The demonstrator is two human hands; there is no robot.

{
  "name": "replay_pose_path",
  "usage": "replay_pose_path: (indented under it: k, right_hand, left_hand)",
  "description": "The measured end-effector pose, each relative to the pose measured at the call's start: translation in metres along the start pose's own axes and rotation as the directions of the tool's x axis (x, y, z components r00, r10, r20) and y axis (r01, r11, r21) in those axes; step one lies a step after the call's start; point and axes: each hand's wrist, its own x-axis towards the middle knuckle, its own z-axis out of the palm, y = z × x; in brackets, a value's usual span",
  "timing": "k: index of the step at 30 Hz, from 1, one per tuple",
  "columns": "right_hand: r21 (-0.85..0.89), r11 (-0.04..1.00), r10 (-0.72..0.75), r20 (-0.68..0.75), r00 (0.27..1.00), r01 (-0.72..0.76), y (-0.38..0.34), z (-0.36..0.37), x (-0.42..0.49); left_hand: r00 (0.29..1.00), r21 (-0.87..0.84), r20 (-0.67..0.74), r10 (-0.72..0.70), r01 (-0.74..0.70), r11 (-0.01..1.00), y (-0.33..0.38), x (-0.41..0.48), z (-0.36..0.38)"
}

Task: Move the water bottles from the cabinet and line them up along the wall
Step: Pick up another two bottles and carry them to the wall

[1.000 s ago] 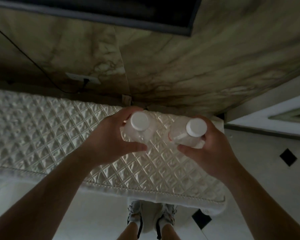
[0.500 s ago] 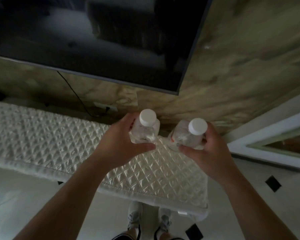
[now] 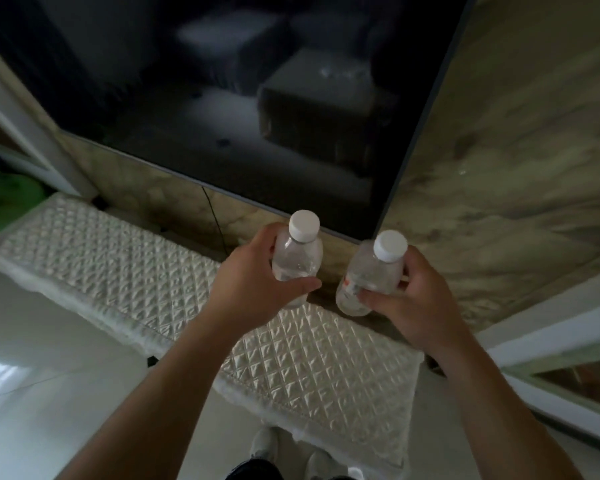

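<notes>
**Head view: both grips full, centre of frame**

At centre frame the left hand [image 3: 253, 289] wraps around a clear, white-capped water bottle [image 3: 297, 261]. Just right of it, the right hand [image 3: 413, 306] clasps a second water bottle [image 3: 371, 271] that carries a label. Both stand upright at the far edge of the quilted cabinet cover [image 3: 118, 265], near the marble wall [image 3: 499, 168] and below the dark television [image 3: 239, 98].

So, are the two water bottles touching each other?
Apart. The head view shows wall between the left bottle and the right bottle.
</notes>
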Motion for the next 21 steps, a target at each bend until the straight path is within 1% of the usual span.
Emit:
replay_pose_path:
  k: [6,12,18,21]
  right_hand:
    - [0.006,0.996,-0.090,0.073,0.993,0.090,-0.023,-0.009,-0.001]
    - [0.007,0.985,-0.171,0.163,0.972,0.172,-0.038,-0.003,0.004]
    - [0.006,0.969,-0.242,0.239,0.940,0.248,-0.064,0.020,0.004]
    - [0.014,0.961,-0.269,0.279,0.922,0.276,-0.080,0.039,0.002]
  left_hand:
    - [0.994,-0.029,-0.068,-0.085,0.084,0.996,0.014,-0.021,-0.017]
    - [0.975,-0.026,-0.161,-0.153,0.151,0.988,0.012,-0.040,-0.036]
    - [0.945,-0.040,-0.240,-0.222,0.219,0.975,-0.005,-0.060,-0.063]
    - [0.925,-0.010,-0.301,-0.232,0.240,0.971,-0.014,-0.071,-0.079]
